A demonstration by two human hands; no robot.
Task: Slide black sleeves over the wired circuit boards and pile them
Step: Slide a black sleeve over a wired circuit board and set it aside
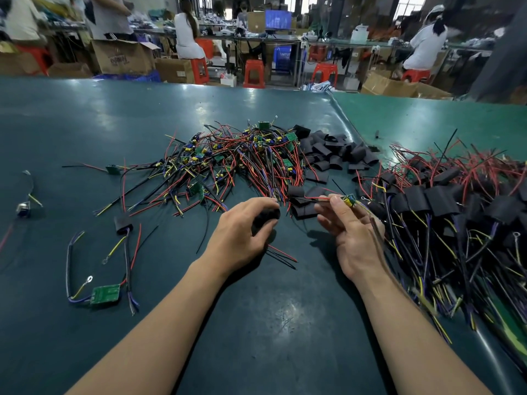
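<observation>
Left hand (245, 223) curled round a black sleeve (266, 216), red and black wires trailing beneath it. Right hand (350, 223) pinches a wired board (350, 200) at its fingertips, palm up. Hands apart, low over the green worktop (85, 124). Bare boards heaped behind (236, 155); loose sleeves (333, 152) right of that; finished pile (456, 206) far right

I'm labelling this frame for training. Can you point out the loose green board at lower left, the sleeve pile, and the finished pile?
Green board (105, 293): head view, board face.
Sleeve pile (335, 151): head view, pile middle.
Finished pile (445, 201): head view, a sleeved board.
</observation>
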